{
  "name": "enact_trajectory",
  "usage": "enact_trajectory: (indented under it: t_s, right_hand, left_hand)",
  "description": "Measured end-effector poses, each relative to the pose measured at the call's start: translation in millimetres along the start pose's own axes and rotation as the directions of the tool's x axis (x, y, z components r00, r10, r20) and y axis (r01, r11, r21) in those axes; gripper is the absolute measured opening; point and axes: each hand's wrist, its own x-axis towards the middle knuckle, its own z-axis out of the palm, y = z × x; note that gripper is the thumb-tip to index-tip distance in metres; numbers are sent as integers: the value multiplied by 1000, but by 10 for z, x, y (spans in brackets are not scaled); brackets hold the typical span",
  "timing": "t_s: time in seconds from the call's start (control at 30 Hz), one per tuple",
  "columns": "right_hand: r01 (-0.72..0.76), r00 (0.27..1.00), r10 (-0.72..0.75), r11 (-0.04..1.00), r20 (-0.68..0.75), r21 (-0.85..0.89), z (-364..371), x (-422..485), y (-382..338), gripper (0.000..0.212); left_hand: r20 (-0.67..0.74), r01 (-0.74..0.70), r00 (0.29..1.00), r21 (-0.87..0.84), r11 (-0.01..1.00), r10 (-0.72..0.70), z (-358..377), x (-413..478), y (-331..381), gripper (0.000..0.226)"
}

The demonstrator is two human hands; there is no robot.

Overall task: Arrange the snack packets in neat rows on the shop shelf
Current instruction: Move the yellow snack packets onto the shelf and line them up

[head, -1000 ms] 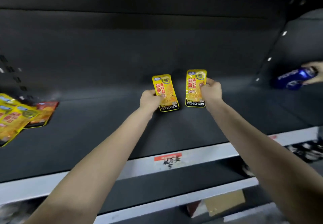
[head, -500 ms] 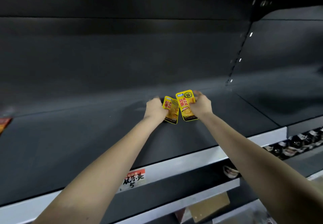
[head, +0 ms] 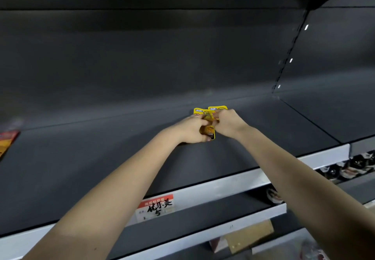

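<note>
Hands meet near the back of the dark shelf [head: 101,158] — my left hand [head: 192,129] curls its fingers round the left yellow snack packet [head: 199,111], and my right hand [head: 227,122] pinches the right yellow snack packet [head: 218,108]. Both packets touch side by side, and their tops peek out above my knuckles. A red packet [head: 8,140] lies well apart at the shelf's left edge — a red-and-white price tag [head: 156,207] sits on the front rail under my arms.
</note>
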Motion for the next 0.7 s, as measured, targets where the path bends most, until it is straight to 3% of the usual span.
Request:
enact_trajectory:
  t_s: [0.23, 0.43, 0.7]
  right_hand:
    - [98, 994, -103, 990, -47, -101, -70, -99, -38, 33]
    - [132, 991, -130, 986, 24, -100, -30, 139, 10, 39]
    - [146, 989, -147, 987, -4, -59, -30, 216, 66, 38]
  left_hand:
    - [58, 114, 992, 27, 993, -115, 81, 193, 94, 43]
    - [74, 218, 972, 92, 972, -225, 121, 350, 136, 67]
    - [92, 275, 953, 139, 951, -289, 108, 435, 139, 70]
